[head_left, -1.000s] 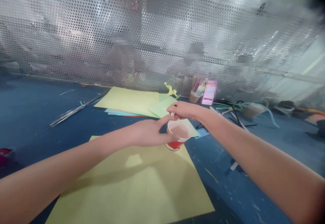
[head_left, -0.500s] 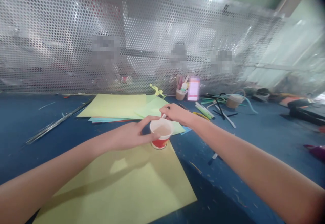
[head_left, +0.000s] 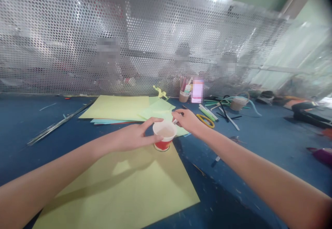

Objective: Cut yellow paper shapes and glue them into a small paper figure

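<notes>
"What's different from half a second ago?"

"The right hand point(head_left: 184, 120) was behind the cup point(head_left: 165, 135); now it's come round to the right of the rim. The cup has hardly moved."

"And the fingers?"

"The right ones are pinched together on a white pen point(head_left: 175, 121). I can't tell whether the pen touches the cup. The left hand point(head_left: 132, 135) is clamped on the cup, thumb across the near side, forefinger at the far rim."

"Where's the cup standing?"

"Upright at the far right corner of the big yellow sheet point(head_left: 124, 194), a dark line curving by its foot."

"How about room?"

"Behind it, the paper stack point(head_left: 119, 107) and a loose pale green sheet point(head_left: 158, 108) come close. Beyond those, the mesh screen point(head_left: 155, 31) closes off the back edge. To the right, a yellow ring point(head_left: 212, 125) and some markers point(head_left: 207, 113) lie near the right wrist. There's more space below the right forearm: blue tabletop point(head_left: 223, 187) beside the sheet's slanting edge, sprinkled with scraps."
</notes>
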Tool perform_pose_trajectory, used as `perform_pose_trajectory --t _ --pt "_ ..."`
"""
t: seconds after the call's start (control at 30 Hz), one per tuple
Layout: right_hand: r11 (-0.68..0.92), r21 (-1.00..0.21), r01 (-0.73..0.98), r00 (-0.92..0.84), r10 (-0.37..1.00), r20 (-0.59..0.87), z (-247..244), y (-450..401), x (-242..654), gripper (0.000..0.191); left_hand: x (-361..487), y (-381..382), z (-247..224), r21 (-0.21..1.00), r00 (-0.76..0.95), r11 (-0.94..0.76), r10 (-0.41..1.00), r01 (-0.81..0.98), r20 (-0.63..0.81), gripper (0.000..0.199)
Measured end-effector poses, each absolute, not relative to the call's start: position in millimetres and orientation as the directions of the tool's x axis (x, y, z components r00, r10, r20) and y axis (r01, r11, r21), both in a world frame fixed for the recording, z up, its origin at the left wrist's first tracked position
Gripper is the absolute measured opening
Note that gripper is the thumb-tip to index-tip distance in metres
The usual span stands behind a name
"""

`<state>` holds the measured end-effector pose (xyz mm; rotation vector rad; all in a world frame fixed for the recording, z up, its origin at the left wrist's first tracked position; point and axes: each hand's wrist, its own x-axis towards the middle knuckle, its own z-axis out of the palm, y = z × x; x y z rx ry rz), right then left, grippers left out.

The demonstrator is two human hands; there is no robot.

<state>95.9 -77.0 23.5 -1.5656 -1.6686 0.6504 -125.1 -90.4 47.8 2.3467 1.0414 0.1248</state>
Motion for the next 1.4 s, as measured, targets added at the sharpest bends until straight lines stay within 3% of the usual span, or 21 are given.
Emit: perform_pose_trajectory --t 0.57,1.4 --pt "0.095 -0.754 0.650 0.151 0.956 0.250 20.3 -114.1 102.9 0.032 -127.0 -93.0 49.8 0.533 0.693 -0.540 0.709 0.651 -0.128 0.070" --pt "0.099 -0.777 0.621 0.156 0.956 0.247 19.7 -138.7 102.6 0.032 -126.9 -93.8 48.9 0.563 0.679 -0.515 0.724 0.647 -0.118 0.069"
